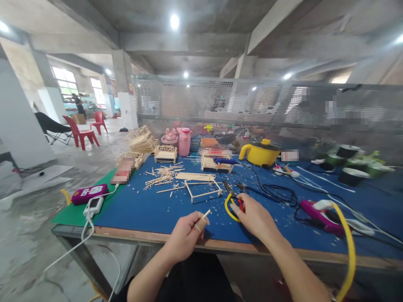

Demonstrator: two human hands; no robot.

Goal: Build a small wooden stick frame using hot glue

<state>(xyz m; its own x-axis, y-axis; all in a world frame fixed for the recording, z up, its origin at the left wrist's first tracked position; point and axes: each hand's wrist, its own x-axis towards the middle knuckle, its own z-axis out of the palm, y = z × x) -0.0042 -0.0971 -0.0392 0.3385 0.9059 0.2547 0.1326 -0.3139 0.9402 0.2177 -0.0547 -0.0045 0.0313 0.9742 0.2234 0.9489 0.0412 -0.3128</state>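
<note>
My left hand (188,232) is closed around a short, thin wooden stick (206,214), whose end pokes up past the fingers near the table's front edge. To its right, my right hand (256,214) grips the handles of scissors (231,206), one loop yellow and the other red. Their dark blades point away over the blue mat. A rectangular wooden stick frame (202,195) lies just beyond both hands. Behind it is a pile of loose wooden sticks (162,176). A blue glue gun (225,161) rests against a small wooden stick model (208,163).
More stick models (165,154) stand at the back left, beside a pink bottle (184,142). A yellow electric pot (262,154) stands behind the black cables. Purple power strips (321,218) sit at both sides. Wood scraps litter the blue mat (126,216). A perforated metal screen (189,100) rises behind.
</note>
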